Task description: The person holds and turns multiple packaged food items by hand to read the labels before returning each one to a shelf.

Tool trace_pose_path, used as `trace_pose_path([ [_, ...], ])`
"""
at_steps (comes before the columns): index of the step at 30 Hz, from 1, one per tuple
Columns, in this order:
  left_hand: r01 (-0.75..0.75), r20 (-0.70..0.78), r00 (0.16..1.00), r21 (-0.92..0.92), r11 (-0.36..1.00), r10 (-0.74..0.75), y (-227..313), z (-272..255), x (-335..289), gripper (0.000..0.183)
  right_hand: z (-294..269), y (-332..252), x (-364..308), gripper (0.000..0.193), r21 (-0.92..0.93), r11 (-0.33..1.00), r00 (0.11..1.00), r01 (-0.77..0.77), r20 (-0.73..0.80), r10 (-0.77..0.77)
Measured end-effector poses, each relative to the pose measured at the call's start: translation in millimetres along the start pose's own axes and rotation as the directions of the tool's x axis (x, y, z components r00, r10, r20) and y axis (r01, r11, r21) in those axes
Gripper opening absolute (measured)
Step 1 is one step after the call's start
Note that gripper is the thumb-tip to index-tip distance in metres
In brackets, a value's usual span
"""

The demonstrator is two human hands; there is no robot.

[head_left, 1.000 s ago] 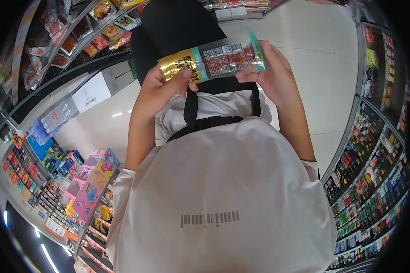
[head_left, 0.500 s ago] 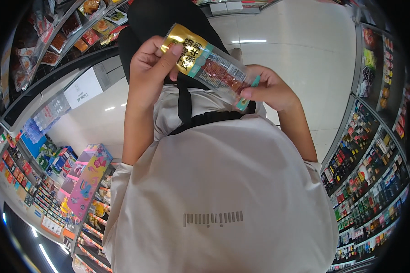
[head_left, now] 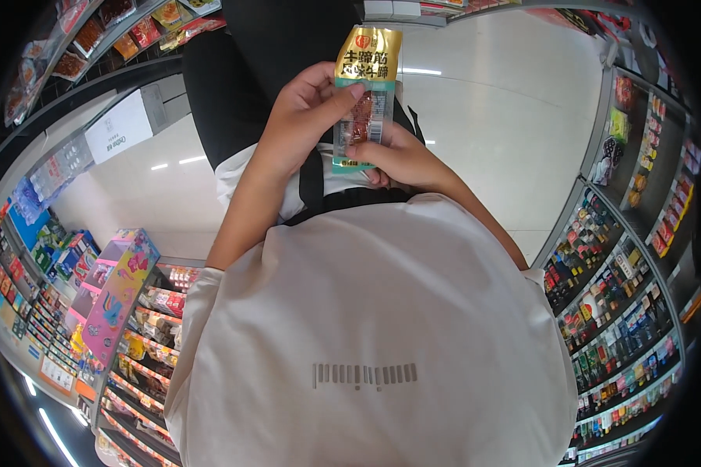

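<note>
a gold, teal and clear packet (head_left: 377, 106) is held in front of the pale shirt (head_left: 366, 296), its gold end pointing away from the body and its printed face toward the viewer. the left hand (head_left: 308, 109) pinches its left edge, thumb laid across the front, while the right hand (head_left: 397, 159) grasps its lower part, thumb on the front, other fingers partly hidden. black trousers (head_left: 234, 93) lie behind, with a white carton (head_left: 121, 128) at left and stocked shelves (head_left: 615, 288) at right.
</note>
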State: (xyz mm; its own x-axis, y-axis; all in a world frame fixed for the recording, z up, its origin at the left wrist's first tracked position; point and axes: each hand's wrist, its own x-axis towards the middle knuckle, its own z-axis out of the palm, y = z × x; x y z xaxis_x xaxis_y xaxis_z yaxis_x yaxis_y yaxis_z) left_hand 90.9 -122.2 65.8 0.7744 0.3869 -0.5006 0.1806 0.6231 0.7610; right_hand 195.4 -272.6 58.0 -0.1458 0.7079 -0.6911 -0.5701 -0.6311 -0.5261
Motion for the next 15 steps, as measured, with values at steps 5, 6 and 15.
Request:
trace_pose_path([
  [5,-0.012,0.076,0.997,0.103,0.995,0.004,-2.3,-9.0,5.1,0.023,-4.4,10.7,15.6,0.026,0.015,0.999,0.999,0.033,-0.003,-0.033],
  [6,-0.015,0.069,0.998,0.097,0.995,0.008,-2.4,-10.3,4.8,0.023,-2.6,9.1,16.3,0.026,0.008,1.000,1.000,0.028,0.002,-0.028],
  [15,-0.146,-0.156,0.978,-0.029,0.989,0.140,0.0,-15.8,7.4,0.015,3.4,15.0,23.5,0.036,0.019,0.988,0.986,0.153,-0.075,-0.151],
])
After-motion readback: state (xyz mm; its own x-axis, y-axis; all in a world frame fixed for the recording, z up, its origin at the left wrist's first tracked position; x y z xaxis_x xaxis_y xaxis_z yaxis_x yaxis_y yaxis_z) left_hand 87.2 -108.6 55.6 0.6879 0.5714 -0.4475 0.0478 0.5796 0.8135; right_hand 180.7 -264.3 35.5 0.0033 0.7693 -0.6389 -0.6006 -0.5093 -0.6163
